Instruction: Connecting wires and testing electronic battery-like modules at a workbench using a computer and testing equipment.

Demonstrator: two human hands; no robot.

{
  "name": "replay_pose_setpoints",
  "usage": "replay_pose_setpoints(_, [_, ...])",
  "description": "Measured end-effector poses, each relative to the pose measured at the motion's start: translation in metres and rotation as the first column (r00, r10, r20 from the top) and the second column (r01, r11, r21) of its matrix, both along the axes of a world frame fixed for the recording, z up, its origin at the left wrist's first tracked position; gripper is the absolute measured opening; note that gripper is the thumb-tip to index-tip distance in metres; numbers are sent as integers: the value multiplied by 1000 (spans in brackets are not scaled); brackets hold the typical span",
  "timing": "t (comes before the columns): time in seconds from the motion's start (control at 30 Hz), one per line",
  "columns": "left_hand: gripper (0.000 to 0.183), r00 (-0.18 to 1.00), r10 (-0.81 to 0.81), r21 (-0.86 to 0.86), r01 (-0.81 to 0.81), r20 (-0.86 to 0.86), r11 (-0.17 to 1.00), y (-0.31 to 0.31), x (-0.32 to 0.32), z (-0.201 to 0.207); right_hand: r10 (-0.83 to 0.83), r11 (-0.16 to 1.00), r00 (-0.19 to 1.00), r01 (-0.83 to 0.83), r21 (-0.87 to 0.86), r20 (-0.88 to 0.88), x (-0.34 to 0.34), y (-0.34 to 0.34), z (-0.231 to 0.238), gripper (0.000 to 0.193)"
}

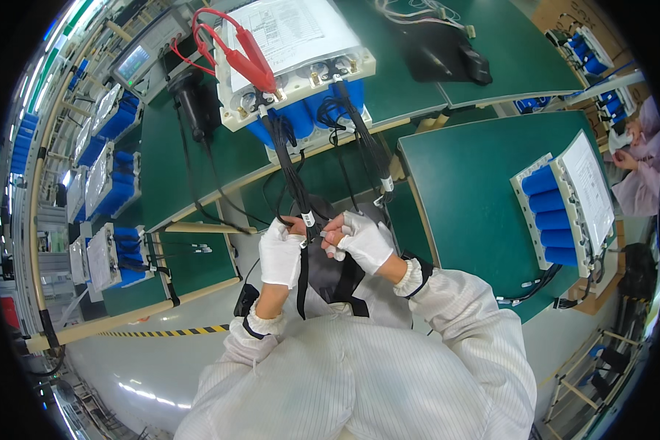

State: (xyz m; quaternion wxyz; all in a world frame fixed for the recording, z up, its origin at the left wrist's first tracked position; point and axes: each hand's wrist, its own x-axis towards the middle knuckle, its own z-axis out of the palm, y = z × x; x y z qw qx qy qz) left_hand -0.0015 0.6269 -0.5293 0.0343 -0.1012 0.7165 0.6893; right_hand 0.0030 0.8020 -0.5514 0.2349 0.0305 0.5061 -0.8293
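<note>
My left hand, in a white glove with bare fingertips, is closed round the lower end of a black cable bundle. Opposite it, my right hand, gloved the same way, pinches at the bundle's end; the small piece between its fingers is too small to make out. The bundle hangs from a battery pack with blue cells and a pale frame. A second black cable bundle hangs from the pack's right side. A red alligator clip grips a terminal at the pack's top left, and printed sheets lie on top.
Another blue-celled pack stands on the green table to the right. More packs line the left side. A meter with a screen sits at the far left, near a black handheld tool. Someone's hands show at far right.
</note>
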Motion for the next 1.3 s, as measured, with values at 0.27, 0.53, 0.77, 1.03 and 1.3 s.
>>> replay_pose_setpoints(0.27, [14,1000,-5,55,6,-13,998,16,3,-3,-12,998,1000,11,-67,-12,3,-2,-4,15])
replay_pose_setpoints(0.53, [12,976,-214,-188,205,-28,960,9,-6,6,-50,944,970,123,305,-238,2,3,-3,10])
replay_pose_setpoints(0.77, [20,890,-457,-807,267,-4,526,-21,-29,80,-13,518,721,597,612,-693,-12,4,-32,25])
replay_pose_setpoints(1.03, [38,661,-97,-268,-162,-744,950,41,-99,182,-399,908,910,409,-91,110,-11,-4,-32,7])
replay_pose_setpoints(1.3, [35,692,95,178,49,-716,983,74,-134,192,-160,984,984,152,91,78,-3,3,-22,20])
